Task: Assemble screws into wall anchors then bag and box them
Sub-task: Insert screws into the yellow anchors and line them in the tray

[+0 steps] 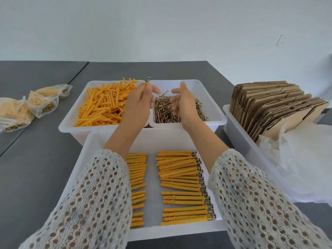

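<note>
Grey desk (45,159) | left hand (142,99) grip pinches anchor (147,84) (screw head protruding) | right hand (181,101) grip wide above screws (165,112)

**Plastic, Brass-Toned Metal, Cardboard**

Matt orange plastic anchors (105,103) fill a translucent white plastic bin (75,112). Shiny brass-coloured metal screws (168,109) lie centre frame. Rough brown corrugated cardboard (273,106) stands right; glossy clear bags (42,103) left; open-knit cloth sleeves (97,200) below.

One head-worn view looks forward and down, close over the table (45,159)
</note>
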Action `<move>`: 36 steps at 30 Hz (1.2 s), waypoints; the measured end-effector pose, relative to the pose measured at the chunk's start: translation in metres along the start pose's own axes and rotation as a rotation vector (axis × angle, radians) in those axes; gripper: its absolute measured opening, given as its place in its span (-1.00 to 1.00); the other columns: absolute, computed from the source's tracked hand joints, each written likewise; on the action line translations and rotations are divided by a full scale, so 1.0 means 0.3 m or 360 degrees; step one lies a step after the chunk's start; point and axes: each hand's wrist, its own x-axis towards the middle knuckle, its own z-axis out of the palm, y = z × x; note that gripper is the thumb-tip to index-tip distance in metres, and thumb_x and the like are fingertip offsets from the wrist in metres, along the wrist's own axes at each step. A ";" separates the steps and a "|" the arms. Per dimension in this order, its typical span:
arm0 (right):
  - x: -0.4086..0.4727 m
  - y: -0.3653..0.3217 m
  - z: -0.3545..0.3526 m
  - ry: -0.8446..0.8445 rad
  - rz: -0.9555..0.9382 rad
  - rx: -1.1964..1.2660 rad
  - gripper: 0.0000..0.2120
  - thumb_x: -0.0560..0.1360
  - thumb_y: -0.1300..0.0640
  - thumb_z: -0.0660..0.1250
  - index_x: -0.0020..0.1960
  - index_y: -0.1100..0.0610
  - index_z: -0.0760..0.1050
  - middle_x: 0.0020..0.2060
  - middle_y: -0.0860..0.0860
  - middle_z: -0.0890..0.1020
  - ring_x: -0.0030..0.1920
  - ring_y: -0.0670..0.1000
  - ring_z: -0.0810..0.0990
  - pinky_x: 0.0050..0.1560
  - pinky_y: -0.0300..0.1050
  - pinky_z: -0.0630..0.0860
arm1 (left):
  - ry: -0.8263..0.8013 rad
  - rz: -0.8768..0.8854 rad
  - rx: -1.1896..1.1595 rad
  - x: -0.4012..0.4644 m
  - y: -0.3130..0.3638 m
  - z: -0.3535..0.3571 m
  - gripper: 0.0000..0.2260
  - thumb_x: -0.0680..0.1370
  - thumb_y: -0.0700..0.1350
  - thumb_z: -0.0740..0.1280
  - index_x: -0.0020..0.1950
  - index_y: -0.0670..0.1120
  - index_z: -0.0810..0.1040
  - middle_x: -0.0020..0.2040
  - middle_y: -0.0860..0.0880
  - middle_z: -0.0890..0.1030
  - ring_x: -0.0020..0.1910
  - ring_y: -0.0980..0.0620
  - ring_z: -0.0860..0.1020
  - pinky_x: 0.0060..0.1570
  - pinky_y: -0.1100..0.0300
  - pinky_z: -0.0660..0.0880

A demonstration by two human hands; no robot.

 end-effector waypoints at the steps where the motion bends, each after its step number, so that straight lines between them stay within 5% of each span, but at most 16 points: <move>1: 0.010 0.003 -0.016 0.0084 0.0060 0.0089 -0.54 0.68 -0.12 0.02 0.15 0.22 0.51 -0.26 0.05 0.51 -0.48 -0.04 0.36 -0.43 -0.16 0.33 | -0.0230 -0.0086 -0.0090 -0.004 0.024 -0.005 -0.69 0.72 -0.06 0.07 -0.01 -0.07 0.59 -0.28 0.02 0.48 -0.33 0.15 0.48 -0.35 0.28 0.45; 7: 0.039 0.002 -0.062 0.0156 0.0317 0.0544 -0.74 0.64 0.10 0.11 -0.09 0.19 0.48 -0.38 0.04 0.46 -0.47 -0.03 0.33 -0.46 -0.21 0.32 | -0.1690 -0.0525 0.0281 -0.087 0.088 0.065 -0.79 0.68 -0.06 0.23 -0.01 -0.11 0.60 -0.15 -0.04 0.60 -0.18 0.08 0.65 -0.19 0.23 0.61; 12: 0.040 0.008 -0.066 0.0046 0.0305 0.0403 -0.83 0.58 0.22 0.17 -0.08 0.22 0.51 -0.41 0.04 0.47 -0.48 -0.03 0.36 -0.47 -0.19 0.34 | -0.2112 -0.0551 0.0887 -0.196 0.055 0.210 -0.88 0.62 -0.10 0.35 0.10 -0.12 0.61 -0.25 0.00 0.61 -0.28 0.03 0.59 -0.32 0.26 0.52; 17: 0.050 0.008 -0.061 -0.0002 0.0296 0.0318 -0.84 0.58 0.26 0.16 -0.10 0.21 0.50 -0.42 0.04 0.47 -0.48 -0.04 0.36 -0.48 -0.19 0.35 | -0.1819 -0.0121 0.1082 -0.191 0.040 0.217 -0.79 0.51 -0.02 0.48 0.09 -0.05 0.58 -0.12 0.09 0.54 -0.09 -0.03 0.56 -0.08 0.11 0.54; 20: 0.056 0.021 -0.056 0.0016 0.0227 0.0143 -0.84 0.57 0.27 0.15 -0.09 0.22 0.49 -0.41 0.04 0.47 -0.45 -0.02 0.38 -0.47 -0.19 0.37 | -0.1594 -0.0061 0.0973 -0.156 0.063 0.187 -0.82 0.53 -0.01 0.45 0.09 -0.03 0.64 -0.18 0.15 0.52 -0.21 0.14 0.52 -0.22 0.33 0.46; 25: 0.068 0.064 -0.043 0.0021 -0.0315 -0.1154 -0.86 0.49 0.28 0.18 -0.23 0.18 0.41 -0.35 0.01 0.47 -0.33 -0.01 0.37 -0.33 -0.26 0.33 | -0.0478 0.0237 0.0959 -0.064 0.054 0.076 -0.84 0.60 -0.07 0.23 -0.10 0.05 0.58 -0.17 0.05 0.61 -0.17 0.02 0.57 -0.17 0.03 0.56; 28: 0.076 0.088 -0.026 -0.0332 -0.0221 -0.1827 -0.84 0.53 0.13 0.21 0.02 0.17 0.51 -0.07 0.07 0.60 -0.04 0.09 0.53 0.00 -0.11 0.50 | -0.0007 0.0229 0.1170 -0.025 -0.026 -0.008 -0.82 0.62 -0.11 0.18 -0.03 -0.01 0.58 -0.03 -0.02 0.59 0.01 -0.05 0.54 -0.14 -0.01 0.53; 32: 0.078 0.069 0.004 -0.0652 0.0141 -0.2150 -0.62 0.62 0.03 0.13 0.34 0.18 0.45 0.33 0.15 0.49 0.32 0.20 0.44 0.33 0.09 0.38 | -0.0136 -0.0438 0.1705 -0.022 -0.133 -0.064 -0.72 0.64 0.00 0.12 0.25 -0.05 0.51 0.34 -0.17 0.42 0.34 -0.27 0.33 0.31 -0.17 0.32; 36: 0.068 0.060 0.005 -0.0747 0.0265 -0.2179 -0.56 0.64 0.06 0.02 0.48 0.13 0.27 0.48 0.12 0.32 0.45 0.18 0.29 0.44 0.15 0.23 | -0.0456 -0.0677 0.1753 0.009 -0.161 -0.072 -0.58 0.65 0.08 -0.04 0.41 0.06 0.42 0.42 -0.16 0.41 0.42 -0.28 0.27 0.35 -0.25 0.17</move>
